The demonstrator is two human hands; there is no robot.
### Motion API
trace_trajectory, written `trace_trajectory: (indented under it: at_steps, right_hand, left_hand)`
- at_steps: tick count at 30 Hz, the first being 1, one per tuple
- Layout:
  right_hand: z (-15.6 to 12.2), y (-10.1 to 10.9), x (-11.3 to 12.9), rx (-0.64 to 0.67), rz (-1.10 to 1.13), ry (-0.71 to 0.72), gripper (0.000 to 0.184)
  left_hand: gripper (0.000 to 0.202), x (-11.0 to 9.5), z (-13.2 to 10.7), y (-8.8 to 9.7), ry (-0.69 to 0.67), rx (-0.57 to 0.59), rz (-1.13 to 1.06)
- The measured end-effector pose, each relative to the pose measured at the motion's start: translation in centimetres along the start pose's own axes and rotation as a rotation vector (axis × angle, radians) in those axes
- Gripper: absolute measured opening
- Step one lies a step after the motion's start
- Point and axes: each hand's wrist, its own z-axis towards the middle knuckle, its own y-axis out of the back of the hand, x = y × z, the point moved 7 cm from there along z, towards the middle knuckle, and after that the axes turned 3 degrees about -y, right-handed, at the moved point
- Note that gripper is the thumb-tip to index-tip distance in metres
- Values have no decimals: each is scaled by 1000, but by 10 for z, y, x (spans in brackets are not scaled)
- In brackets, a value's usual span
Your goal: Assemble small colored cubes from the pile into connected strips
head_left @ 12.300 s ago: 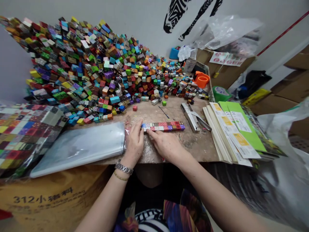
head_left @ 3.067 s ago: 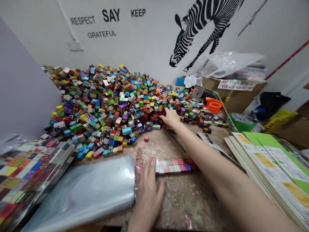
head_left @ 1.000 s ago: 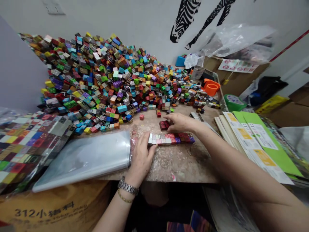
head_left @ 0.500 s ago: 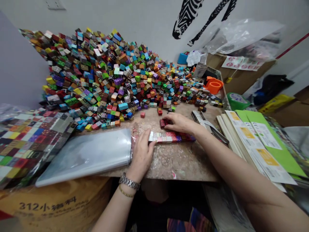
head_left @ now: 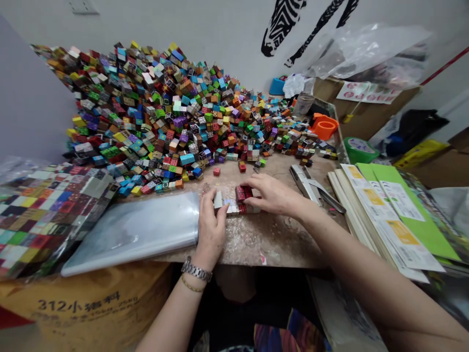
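Note:
My left hand (head_left: 212, 230), with a metal watch at its wrist, pinches a pale grey-white cube (head_left: 219, 200) between thumb and forefinger. My right hand (head_left: 271, 195) is closed round a few dark red cubes (head_left: 242, 193), its thumb in front and fingers behind. Between the hands lies a short row of cubes (head_left: 231, 206), white, lilac and red, on the worn table (head_left: 252, 244). The right end of that row is hidden under my right hand. Just behind, a loose red cube (head_left: 242, 166) and a pinkish-red cube (head_left: 217, 171) rest apart from the pile.
A big heap of patterned cubes (head_left: 164, 117) spreads along the wall. At left are clear plastic sleeves (head_left: 135, 230) and a wrapped block of cubes (head_left: 54, 210). A stapler (head_left: 308, 186), stacked cards (head_left: 395, 215) and an orange tape dispenser (head_left: 324, 127) stand at right.
My right hand has moved slightly left with the dark red cubes, nearer my left hand. The row between now shows shorter, and a grey-white cube stands at my left fingers.

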Motion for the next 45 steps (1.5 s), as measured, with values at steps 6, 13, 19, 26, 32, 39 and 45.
trace_trajectory:
  at_steps: [6, 13, 19, 26, 32, 39, 45]
  right_hand:
    - [-3, -6, 23, 25, 19, 54, 34]
    - [-3, -14, 31, 31, -13, 54, 33]
    - [0, -18, 32, 26, -22, 49, 33]
    - [-1, -21, 28, 36, 7, 37, 49]
    - [-6, -20, 21, 13, 47, -8, 47]
    - [-8, -23, 25, -49, 40, 30, 40]
    - [-9, -26, 25, -65, 23, 28, 39]
  left_hand:
    - [44, 5, -1, 4, 54, -47, -65]
    - [51, 11, -4, 1, 129, -24, -160]
    - [54, 13, -5, -1, 178, -3, -213]
    - [56, 14, -5, -1, 208, -14, -233]
    - [58, 15, -5, -2, 229, -2, -254]
    - [60, 16, -5, -1, 231, -23, -284]
    - [61, 16, -5, -3, 210, -12, -290]
